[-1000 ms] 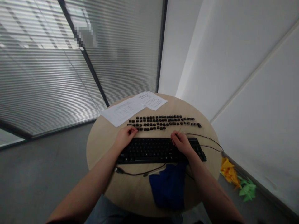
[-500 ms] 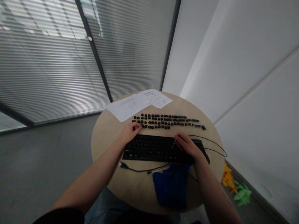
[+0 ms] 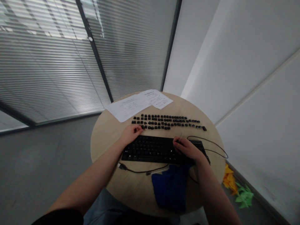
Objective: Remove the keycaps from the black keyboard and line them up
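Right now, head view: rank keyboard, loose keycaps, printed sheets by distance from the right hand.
1. Keyboard: under the right hand, touching.
2. Loose keycaps: in rows just beyond the keyboard.
3. Printed sheets: farthest back, toward the left.

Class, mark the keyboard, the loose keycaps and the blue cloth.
keyboard (image 3: 150, 149): head view, on its middle keys.
loose keycaps (image 3: 167, 122): head view, middle of the rows.
blue cloth (image 3: 169, 187): head view, on its centre.
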The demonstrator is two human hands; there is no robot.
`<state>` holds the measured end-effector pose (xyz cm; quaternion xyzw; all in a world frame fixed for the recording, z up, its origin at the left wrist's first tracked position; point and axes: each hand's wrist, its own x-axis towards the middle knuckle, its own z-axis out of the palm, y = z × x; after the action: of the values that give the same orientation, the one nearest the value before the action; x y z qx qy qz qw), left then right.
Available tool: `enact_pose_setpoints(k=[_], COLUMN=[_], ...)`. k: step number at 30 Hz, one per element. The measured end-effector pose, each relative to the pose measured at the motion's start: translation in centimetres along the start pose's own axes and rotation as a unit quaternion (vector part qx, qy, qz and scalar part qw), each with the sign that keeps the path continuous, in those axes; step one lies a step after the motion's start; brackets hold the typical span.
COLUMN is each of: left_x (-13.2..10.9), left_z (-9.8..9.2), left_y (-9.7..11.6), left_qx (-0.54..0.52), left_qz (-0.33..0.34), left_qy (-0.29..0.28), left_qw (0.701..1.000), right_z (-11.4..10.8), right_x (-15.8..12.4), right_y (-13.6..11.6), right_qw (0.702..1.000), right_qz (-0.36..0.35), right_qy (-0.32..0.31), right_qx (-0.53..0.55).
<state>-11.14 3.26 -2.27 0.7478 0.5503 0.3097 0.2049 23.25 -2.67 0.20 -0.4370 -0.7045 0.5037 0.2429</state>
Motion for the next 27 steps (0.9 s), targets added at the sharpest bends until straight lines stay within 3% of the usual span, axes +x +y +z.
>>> enact_pose_setpoints(k=[8, 27], left_x=[0.0, 0.0], left_z=[0.0, 0.0], left_y=[0.0, -0.2], left_qx=[0.009, 0.005], left_qz=[-0.008, -0.008], left_qy=[0.001, 0.002], left_qw=[1.000, 1.000], right_z=[-0.1, 0.1], right_x=[-0.5, -0.6], right_y=[-0.5, -1.2], right_qw=[0.995, 0.994], right_qz=[0.004, 0.001], right_qy=[-0.026, -0.024], right_qx=[-0.093, -0.110])
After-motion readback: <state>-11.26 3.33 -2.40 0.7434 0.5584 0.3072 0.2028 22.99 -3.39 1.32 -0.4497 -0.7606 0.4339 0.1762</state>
